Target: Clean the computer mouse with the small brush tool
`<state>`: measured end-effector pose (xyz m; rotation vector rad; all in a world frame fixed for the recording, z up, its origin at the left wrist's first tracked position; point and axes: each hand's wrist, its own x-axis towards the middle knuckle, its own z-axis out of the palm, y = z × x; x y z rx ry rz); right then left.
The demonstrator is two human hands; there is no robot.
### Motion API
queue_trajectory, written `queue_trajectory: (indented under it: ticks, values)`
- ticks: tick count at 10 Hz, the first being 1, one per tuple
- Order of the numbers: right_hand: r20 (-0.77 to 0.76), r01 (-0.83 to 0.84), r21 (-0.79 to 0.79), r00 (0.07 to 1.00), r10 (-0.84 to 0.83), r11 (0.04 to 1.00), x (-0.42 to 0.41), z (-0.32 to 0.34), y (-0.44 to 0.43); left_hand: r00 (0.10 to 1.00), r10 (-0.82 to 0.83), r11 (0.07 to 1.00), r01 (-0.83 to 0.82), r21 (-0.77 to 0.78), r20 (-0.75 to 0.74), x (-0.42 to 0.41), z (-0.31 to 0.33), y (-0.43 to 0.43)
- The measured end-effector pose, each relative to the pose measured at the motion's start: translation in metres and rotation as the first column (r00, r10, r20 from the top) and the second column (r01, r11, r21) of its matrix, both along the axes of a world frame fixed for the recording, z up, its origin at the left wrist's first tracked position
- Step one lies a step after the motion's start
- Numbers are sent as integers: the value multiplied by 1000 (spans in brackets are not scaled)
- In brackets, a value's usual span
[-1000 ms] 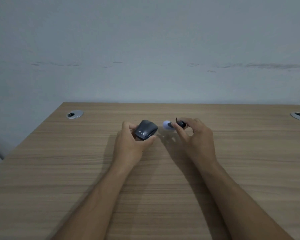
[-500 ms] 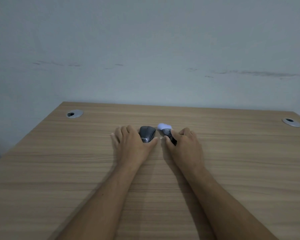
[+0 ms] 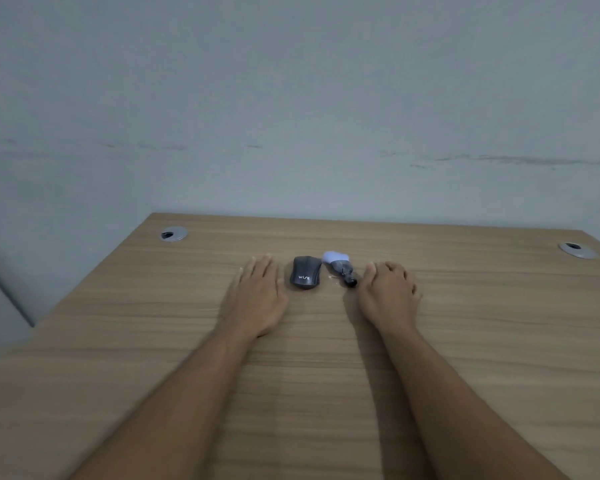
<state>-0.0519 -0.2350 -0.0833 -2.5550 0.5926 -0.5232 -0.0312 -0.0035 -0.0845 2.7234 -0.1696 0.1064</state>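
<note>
Both forearms stretched forward across the desk (image 3: 118, 341). Left hand (image 3: 255, 299) flat and empty now, right hand (image 3: 388, 294) loosely curled, holding nothing. Beyond them, released a moment ago: mouse (image 3: 305, 272) upright between the hands, brush tool (image 3: 340, 268) just beside it. Probably finished, or pausing.

A wooden desk (image 3: 465, 341) with two metal grommets stands against a scuffed grey wall (image 3: 291, 98).
</note>
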Motion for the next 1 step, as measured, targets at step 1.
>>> queue_trajectory:
  ticks: [1]
  values:
    - [-86, -25, 180, 995, 41, 983, 16, 3, -14, 1000, -28, 996, 28, 80, -1, -4, 5, -4]
